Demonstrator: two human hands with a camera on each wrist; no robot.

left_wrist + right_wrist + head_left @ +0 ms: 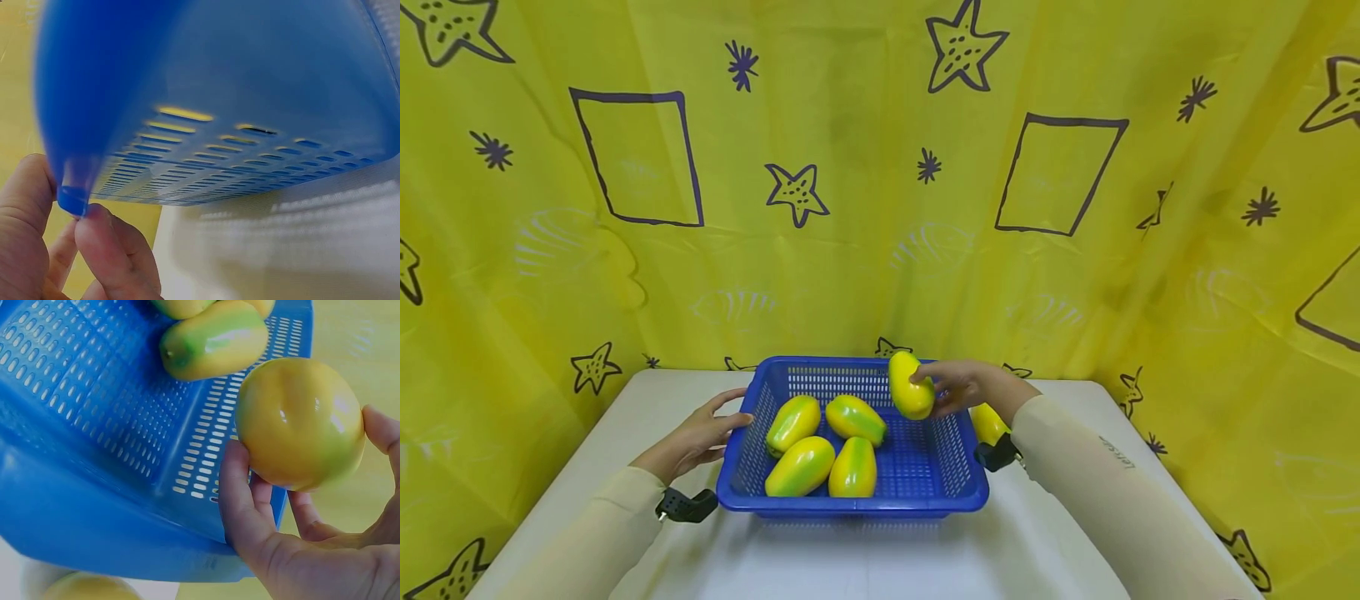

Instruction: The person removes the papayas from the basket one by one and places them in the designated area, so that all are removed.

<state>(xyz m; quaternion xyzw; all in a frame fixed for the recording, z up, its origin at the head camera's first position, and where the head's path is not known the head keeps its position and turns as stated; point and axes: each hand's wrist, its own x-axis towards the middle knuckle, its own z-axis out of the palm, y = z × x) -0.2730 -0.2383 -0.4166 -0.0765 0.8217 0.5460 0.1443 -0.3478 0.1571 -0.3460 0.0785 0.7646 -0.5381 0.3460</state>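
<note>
We see a blue basket [853, 492] standing on a white table [625, 417], with a yellow curtain [850, 208] printed with stars and squares hanging behind and to both sides. Four yellow-green fruits [822, 443] lie in the left half of the basket, close together and touching; the right half of the floor is bare blue mesh. One more fruit [988, 423] lies on the table just outside the basket's right wall, partly hidden by the right forearm.

Our right hand [964, 386] holds a yellow fruit [910, 386] over the basket's far right corner, thumb and fingers curled round its sides. Its long axis stands nearly upright, one end pointing up past the rim, the other down into the basket. In the right wrist view the fingers [240, 487] cup it from below.

Our left hand [700, 433] pinches the basket's left rim between thumb [25, 206] and fingertips.
</note>
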